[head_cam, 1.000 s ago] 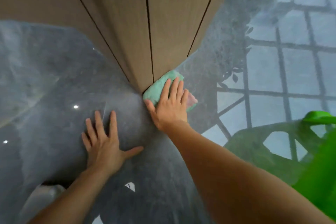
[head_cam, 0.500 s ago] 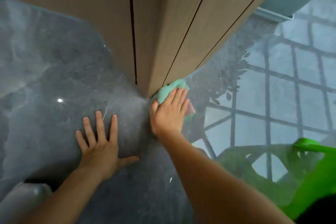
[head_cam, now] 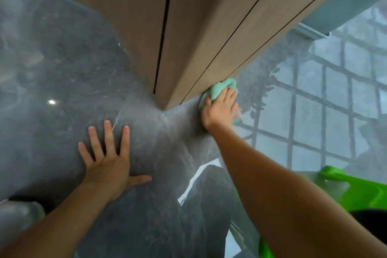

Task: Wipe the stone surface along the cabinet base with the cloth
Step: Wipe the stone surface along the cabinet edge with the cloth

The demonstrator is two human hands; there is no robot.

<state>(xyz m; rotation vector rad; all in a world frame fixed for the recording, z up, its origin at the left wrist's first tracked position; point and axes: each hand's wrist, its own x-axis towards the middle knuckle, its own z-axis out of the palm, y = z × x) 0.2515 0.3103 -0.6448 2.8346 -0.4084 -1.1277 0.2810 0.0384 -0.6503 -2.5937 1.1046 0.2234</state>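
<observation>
A bunched mint-green cloth (head_cam: 219,88) lies on the glossy dark grey stone surface (head_cam: 69,81), pushed against the foot of the wood-grain cabinet (head_cam: 188,27) to the right of its corner. My right hand (head_cam: 219,109) presses down on the cloth, its fingers over it and pointing at the cabinet base. A bit of pink shows under that hand's right edge. My left hand (head_cam: 109,159) rests flat on the stone with fingers spread, below and left of the cabinet corner, holding nothing.
The stone mirrors a window grid (head_cam: 326,111) and leafy plants on the right. A bright green plastic object (head_cam: 360,190) sits at the lower right. A dark shape and a pale rounded object (head_cam: 18,213) lie at the lower left edge.
My right hand has slid the cloth along the cabinet base, from the corner away to the right. The cloth is more bunched. My left hand has stayed flat in place.
</observation>
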